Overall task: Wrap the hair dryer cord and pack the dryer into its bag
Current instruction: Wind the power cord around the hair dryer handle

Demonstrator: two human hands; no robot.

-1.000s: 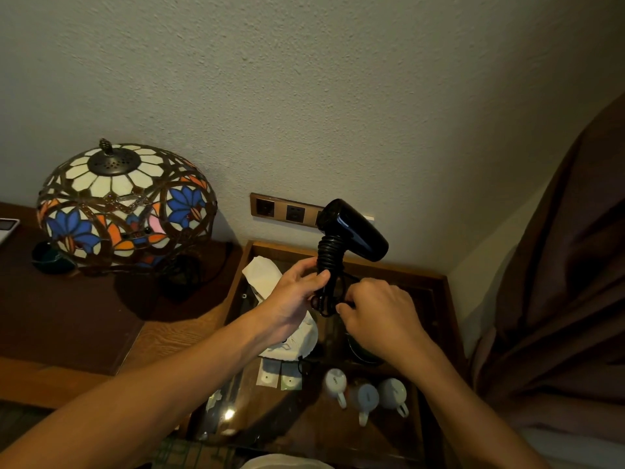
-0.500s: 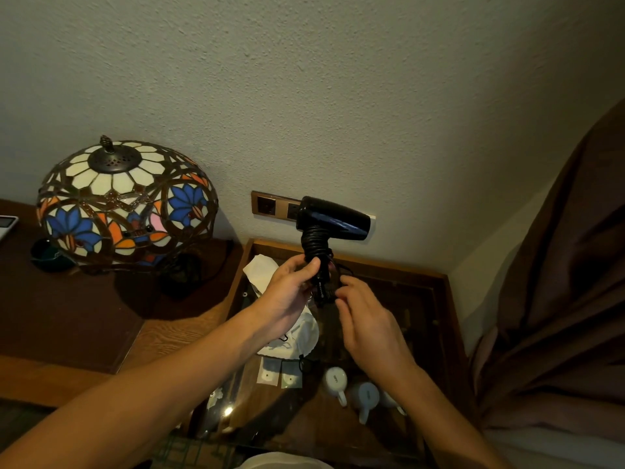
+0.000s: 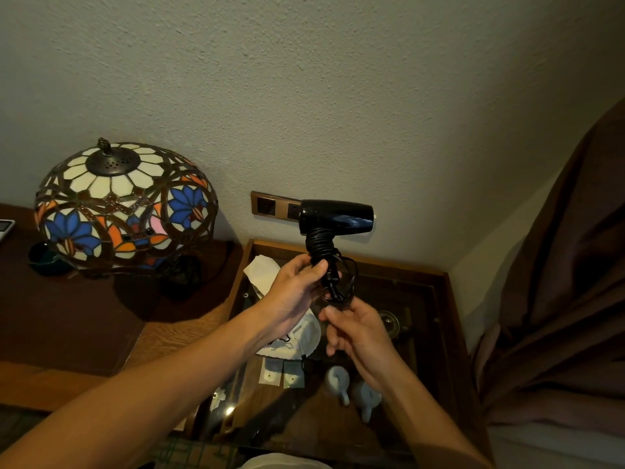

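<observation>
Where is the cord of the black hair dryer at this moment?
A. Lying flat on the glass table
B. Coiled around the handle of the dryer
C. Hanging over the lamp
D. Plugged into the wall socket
B: the cord is coiled round the handle of the hair dryer, which the left hand grips below the coils.

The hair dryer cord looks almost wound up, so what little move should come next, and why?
Probably tuck the loose end: the cord coils the hair dryer handle, gripped by the left hand, while the right hand pinches the dangling loop below.
</observation>
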